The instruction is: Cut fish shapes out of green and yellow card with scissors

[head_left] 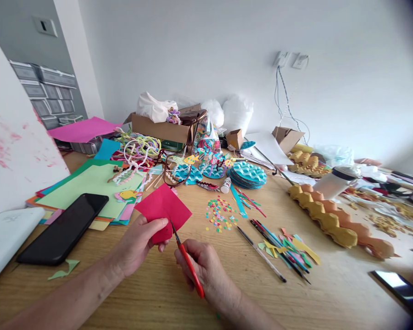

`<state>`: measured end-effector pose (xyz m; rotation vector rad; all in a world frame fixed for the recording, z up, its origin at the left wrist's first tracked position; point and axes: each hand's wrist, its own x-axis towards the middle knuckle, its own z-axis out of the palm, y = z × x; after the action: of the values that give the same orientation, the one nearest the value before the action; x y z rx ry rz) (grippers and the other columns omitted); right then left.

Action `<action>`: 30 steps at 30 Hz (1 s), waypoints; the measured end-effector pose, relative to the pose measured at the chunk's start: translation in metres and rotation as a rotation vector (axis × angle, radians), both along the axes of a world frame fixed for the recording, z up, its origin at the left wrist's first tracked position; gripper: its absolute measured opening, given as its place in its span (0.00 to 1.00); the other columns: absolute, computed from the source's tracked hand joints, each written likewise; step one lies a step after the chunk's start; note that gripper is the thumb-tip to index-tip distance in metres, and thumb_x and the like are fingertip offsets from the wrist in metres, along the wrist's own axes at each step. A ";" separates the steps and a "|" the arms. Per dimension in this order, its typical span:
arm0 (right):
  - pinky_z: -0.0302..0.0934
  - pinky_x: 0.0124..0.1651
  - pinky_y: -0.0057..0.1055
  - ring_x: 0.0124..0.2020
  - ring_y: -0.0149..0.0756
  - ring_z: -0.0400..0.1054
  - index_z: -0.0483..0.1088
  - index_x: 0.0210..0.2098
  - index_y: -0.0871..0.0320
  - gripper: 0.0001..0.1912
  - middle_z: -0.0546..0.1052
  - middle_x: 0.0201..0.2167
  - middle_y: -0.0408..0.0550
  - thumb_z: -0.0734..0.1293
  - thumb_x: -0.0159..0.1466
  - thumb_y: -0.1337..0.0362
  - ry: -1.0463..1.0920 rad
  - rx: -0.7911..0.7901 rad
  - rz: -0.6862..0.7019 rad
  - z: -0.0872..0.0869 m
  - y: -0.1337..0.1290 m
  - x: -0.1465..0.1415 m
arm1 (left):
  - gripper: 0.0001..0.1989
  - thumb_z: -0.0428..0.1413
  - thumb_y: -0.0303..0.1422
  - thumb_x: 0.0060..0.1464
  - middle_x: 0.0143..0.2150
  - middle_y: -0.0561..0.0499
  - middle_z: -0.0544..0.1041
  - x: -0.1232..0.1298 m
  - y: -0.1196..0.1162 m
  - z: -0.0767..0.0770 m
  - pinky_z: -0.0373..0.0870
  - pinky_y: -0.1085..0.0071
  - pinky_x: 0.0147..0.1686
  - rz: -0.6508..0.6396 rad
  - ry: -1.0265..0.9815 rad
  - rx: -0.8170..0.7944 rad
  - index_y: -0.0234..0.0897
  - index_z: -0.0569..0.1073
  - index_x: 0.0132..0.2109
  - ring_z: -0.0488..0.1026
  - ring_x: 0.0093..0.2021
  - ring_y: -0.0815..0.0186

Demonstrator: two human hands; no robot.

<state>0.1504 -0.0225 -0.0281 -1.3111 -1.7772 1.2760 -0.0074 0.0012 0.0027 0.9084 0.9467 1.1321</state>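
My left hand [137, 243] pinches a red sheet of paper [168, 206] near its lower corner, thumb on top. Small dark marks show on the paper beside the thumb. In my right hand [203, 266] is a pair of scissors [189, 266] with red handles, its fingers wrapped round them. The scissor blades point up and away and meet the lower right edge of the red paper. How far they have cut into it I cannot tell. Both hands are above the wooden table [134, 298].
Left lie a black phone [65, 229] and stacked coloured paper [82, 188]. Right of my hands are paper dots [220, 213], a pen [261, 254], pencils [278, 243] and scraps. Farther back stand blue scalloped pieces [248, 175], egg-carton strips [323, 220] and a cardboard box [158, 128].
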 end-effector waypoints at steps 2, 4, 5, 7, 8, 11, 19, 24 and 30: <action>0.43 0.21 0.23 0.18 0.24 0.49 0.57 0.20 0.58 0.20 0.56 0.14 0.37 0.59 0.61 0.52 -0.001 0.003 -0.005 0.000 0.000 0.000 | 0.11 0.59 0.34 0.42 0.16 0.53 0.71 0.000 0.000 0.000 0.60 0.75 0.17 -0.002 0.003 -0.005 0.34 0.71 0.18 0.65 0.19 0.70; 0.43 0.21 0.23 0.18 0.25 0.50 0.57 0.20 0.58 0.20 0.56 0.14 0.37 0.59 0.61 0.52 -0.004 0.004 -0.004 0.000 0.001 0.000 | 0.11 0.59 0.35 0.42 0.16 0.53 0.71 -0.001 0.000 -0.001 0.61 0.75 0.17 -0.004 -0.001 -0.006 0.34 0.71 0.19 0.65 0.20 0.69; 0.43 0.21 0.23 0.18 0.25 0.50 0.58 0.20 0.58 0.19 0.56 0.14 0.37 0.59 0.61 0.52 -0.007 0.004 -0.001 0.000 0.001 0.000 | 0.11 0.59 0.35 0.43 0.17 0.53 0.71 -0.001 0.001 -0.001 0.61 0.75 0.17 -0.003 -0.004 -0.007 0.34 0.71 0.20 0.66 0.20 0.69; 0.43 0.21 0.23 0.18 0.25 0.50 0.58 0.20 0.58 0.19 0.57 0.13 0.37 0.59 0.61 0.53 -0.016 0.003 0.002 -0.001 0.001 0.000 | 0.09 0.59 0.35 0.43 0.18 0.54 0.71 -0.002 0.002 -0.003 0.61 0.76 0.17 0.021 -0.014 -0.005 0.35 0.71 0.22 0.66 0.20 0.69; 0.43 0.20 0.23 0.18 0.25 0.51 0.58 0.20 0.58 0.19 0.57 0.13 0.37 0.59 0.61 0.53 -0.019 0.003 0.003 -0.001 0.001 0.001 | 0.09 0.60 0.35 0.43 0.18 0.55 0.71 -0.002 0.003 -0.004 0.60 0.76 0.16 0.041 -0.021 0.001 0.35 0.71 0.22 0.65 0.20 0.70; 0.43 0.20 0.23 0.18 0.24 0.51 0.58 0.20 0.59 0.18 0.57 0.13 0.37 0.59 0.61 0.54 -0.020 -0.003 0.010 -0.002 0.002 0.001 | 0.10 0.60 0.35 0.43 0.17 0.57 0.68 -0.002 0.005 -0.005 0.56 0.78 0.15 0.079 -0.032 0.026 0.36 0.69 0.22 0.61 0.18 0.73; 0.46 0.16 0.20 0.13 0.22 0.53 0.61 0.23 0.60 0.16 0.60 0.13 0.36 0.59 0.62 0.55 0.117 -0.149 -0.003 0.003 -0.003 -0.001 | 0.10 0.61 0.35 0.40 0.16 0.58 0.68 0.001 0.000 0.004 0.53 0.79 0.13 0.109 -0.025 -0.075 0.38 0.67 0.23 0.59 0.17 0.73; 0.45 0.14 0.19 0.12 0.22 0.53 0.62 0.25 0.60 0.20 0.61 0.12 0.36 0.61 0.60 0.48 0.211 -0.226 0.009 0.009 -0.004 -0.002 | 0.11 0.61 0.35 0.40 0.14 0.58 0.67 0.004 -0.002 0.007 0.52 0.78 0.14 0.119 -0.029 -0.078 0.38 0.66 0.19 0.58 0.16 0.73; 0.42 0.13 0.20 0.10 0.22 0.52 0.62 0.25 0.60 0.27 0.62 0.10 0.36 0.60 0.56 0.39 0.370 -0.260 0.079 0.003 -0.002 -0.002 | 0.14 0.60 0.35 0.42 0.12 0.58 0.64 0.008 -0.005 0.008 0.50 0.78 0.14 0.128 -0.048 -0.105 0.37 0.65 0.16 0.57 0.14 0.74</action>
<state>0.1487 -0.0242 -0.0252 -1.0556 -1.4517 1.7143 0.0008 -0.0038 0.0110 0.7413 1.0267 1.1955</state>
